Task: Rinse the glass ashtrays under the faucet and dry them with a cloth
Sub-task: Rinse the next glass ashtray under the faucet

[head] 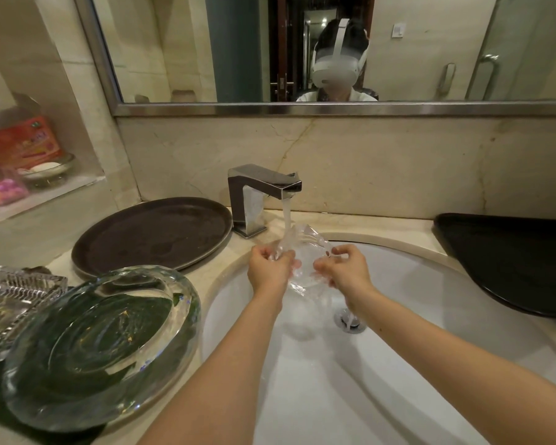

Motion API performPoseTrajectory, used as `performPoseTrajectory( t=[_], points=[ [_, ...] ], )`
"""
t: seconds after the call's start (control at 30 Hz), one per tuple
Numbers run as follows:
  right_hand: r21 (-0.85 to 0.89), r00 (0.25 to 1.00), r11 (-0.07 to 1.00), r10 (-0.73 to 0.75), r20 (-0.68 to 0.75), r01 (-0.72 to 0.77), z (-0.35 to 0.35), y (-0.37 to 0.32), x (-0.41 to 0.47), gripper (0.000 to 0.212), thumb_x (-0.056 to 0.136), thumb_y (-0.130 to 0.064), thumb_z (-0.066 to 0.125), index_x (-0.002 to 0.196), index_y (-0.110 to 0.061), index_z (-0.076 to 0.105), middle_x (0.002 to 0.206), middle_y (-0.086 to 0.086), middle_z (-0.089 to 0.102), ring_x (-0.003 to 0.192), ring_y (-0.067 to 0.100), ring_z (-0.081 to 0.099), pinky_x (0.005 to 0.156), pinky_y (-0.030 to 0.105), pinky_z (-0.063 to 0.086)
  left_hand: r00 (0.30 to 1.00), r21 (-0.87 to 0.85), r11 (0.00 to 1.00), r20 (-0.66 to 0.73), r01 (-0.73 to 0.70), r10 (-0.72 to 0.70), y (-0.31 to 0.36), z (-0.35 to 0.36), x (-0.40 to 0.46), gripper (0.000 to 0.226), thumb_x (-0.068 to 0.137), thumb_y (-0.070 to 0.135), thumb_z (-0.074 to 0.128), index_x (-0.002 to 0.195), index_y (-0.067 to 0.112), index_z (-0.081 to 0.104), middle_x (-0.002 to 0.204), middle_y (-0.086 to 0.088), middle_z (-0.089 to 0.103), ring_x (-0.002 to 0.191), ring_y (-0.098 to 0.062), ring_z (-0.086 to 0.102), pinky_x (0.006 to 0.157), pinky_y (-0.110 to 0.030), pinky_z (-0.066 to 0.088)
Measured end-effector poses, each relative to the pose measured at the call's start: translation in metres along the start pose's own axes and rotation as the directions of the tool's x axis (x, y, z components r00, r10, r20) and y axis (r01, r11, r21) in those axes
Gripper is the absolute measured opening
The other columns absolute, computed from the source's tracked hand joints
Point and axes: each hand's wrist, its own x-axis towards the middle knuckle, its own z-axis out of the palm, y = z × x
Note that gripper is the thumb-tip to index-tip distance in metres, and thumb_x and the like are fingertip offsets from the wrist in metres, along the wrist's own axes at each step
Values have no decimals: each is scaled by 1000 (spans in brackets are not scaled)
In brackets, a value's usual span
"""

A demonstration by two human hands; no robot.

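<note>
**Washing a Glass Ashtray**

Big round glass ashtray (100, 345) sits on the tabletop (222, 252), left of the sink (398, 316), not washed yet. Over the sink, a small clear ashtray (305, 261) is under the faucet (264, 187) water. Left hand (268, 268) and right hand (347, 268) pinch its two sides with curled fingers (342, 252). Wet glass is hard, slippery and can break, so hold the thick rim tight.

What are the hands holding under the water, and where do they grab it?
A clear glass ashtray. The left hand grips its left rim and the right hand its right rim, under the faucet.
</note>
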Motion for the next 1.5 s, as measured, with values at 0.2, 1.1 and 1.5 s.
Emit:
performPoseTrajectory(
  t=[0.2,1.1,1.5],
  points=[
    [1,997,998,-59,57,59,-6,2,6,26,84,-2,64,110,-3,60,87,2,66,65,11,63,64,21,43,981,327,945,191,-20,-45,-8,3,-3,28,91,27,61,109,7,53,90,-12,65,53,-13,65,41,-17,46],
    [-92,801,994,96,591,-51,-27,-17,5,11,90,0,55,91,-9,48,89,13,68,74,18,67,49,29,52,996,501,862,75,-72,39,-4,-4,2,45,84,53,59,89,8,65,77,-2,66,78,-21,62,67,-30,42],
    [-466,835,693,-473,281,550,-52,-35,-25,12,78,1,68,84,-9,65,88,-1,56,85,14,48,74,25,37,881,616,647,428,-448,203,26,-9,-31,31,87,14,65,117,16,62,107,0,66,93,-18,64,83,-34,53]
  ],
)
